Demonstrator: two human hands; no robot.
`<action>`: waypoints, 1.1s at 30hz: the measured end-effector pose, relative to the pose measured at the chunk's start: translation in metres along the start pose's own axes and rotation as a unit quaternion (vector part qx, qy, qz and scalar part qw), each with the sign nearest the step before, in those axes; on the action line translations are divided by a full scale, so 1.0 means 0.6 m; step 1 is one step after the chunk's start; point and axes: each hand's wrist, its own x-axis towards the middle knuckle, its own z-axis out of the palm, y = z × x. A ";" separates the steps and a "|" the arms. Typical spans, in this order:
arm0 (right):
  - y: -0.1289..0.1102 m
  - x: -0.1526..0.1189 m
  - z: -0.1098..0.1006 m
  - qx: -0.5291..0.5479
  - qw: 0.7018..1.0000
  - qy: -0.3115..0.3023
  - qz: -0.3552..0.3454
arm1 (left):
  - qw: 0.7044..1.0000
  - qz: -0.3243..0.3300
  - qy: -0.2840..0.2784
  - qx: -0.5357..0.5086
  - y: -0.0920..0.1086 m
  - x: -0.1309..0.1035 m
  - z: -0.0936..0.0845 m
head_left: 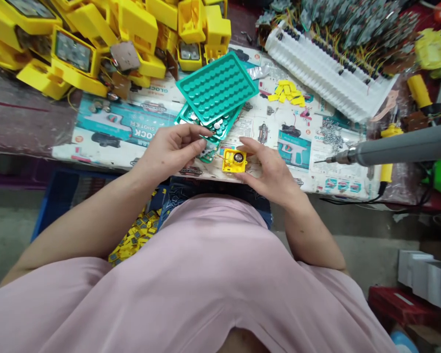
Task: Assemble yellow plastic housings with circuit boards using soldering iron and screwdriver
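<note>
In the head view, a small open yellow plastic casing (226,166) with a round metal-rimmed part inside lies near the table's front edge. My right hand (270,169) curves around its right side, thumb at the lower edge and fingers at the upper. Close by on the left, my left hand (172,149) has thumb and forefinger drawn together; what sits between the tips is too small to make out. Just under those fingertips is a small green circuit board (208,156), and thin wire runs near the casing. Behind, a green blister tray (220,86) rests askew on another tray holding small shiny round parts.
Large yellow housings (135,24) are heaped at the back left. A white foam rack (323,73) with wired boards stands back right, near small yellow pieces (286,92) and loose screws (332,135). A grey electric screwdriver (400,147) juts in from the right. Below left, a blue bin (53,193) holds yellow parts.
</note>
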 end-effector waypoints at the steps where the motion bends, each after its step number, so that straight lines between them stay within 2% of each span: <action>1: 0.004 0.000 -0.005 0.014 1.000 -0.009 -0.004 | 1.000 -0.007 -0.004 -0.003 0.000 -0.002 -0.001; 3: 0.009 -0.001 -0.013 0.032 0.999 -0.014 -0.014 | 1.000 -0.020 -0.012 -0.006 0.001 -0.008 -0.003; 6: 0.010 0.000 -0.020 0.030 0.999 0.017 -0.036 | 0.999 -0.034 -0.022 -0.008 0.006 -0.014 -0.003; 11: 0.003 0.002 -0.030 -0.028 0.995 0.084 -0.044 | 0.998 -0.041 -0.040 0.003 0.008 -0.019 -0.005; 14: -0.005 0.006 -0.033 -0.068 0.992 0.097 -0.036 | 0.997 -0.055 -0.043 -0.020 0.006 -0.020 -0.005; 18: -0.015 0.017 -0.033 -0.109 0.993 0.051 -0.023 | 0.992 -0.080 -0.049 -0.088 0.009 -0.020 -0.005; 25: -0.033 0.042 -0.037 -0.163 0.985 -0.036 0.041 | 0.982 -0.083 -0.067 -0.153 0.007 -0.020 -0.009; 29: -0.040 0.049 -0.042 -0.174 0.982 -0.059 0.046 | 0.982 -0.088 -0.058 -0.154 0.008 -0.021 -0.010; 33: -0.039 0.049 -0.040 -0.181 0.981 -0.053 0.036 | 0.985 -0.088 -0.056 -0.135 0.009 -0.022 -0.012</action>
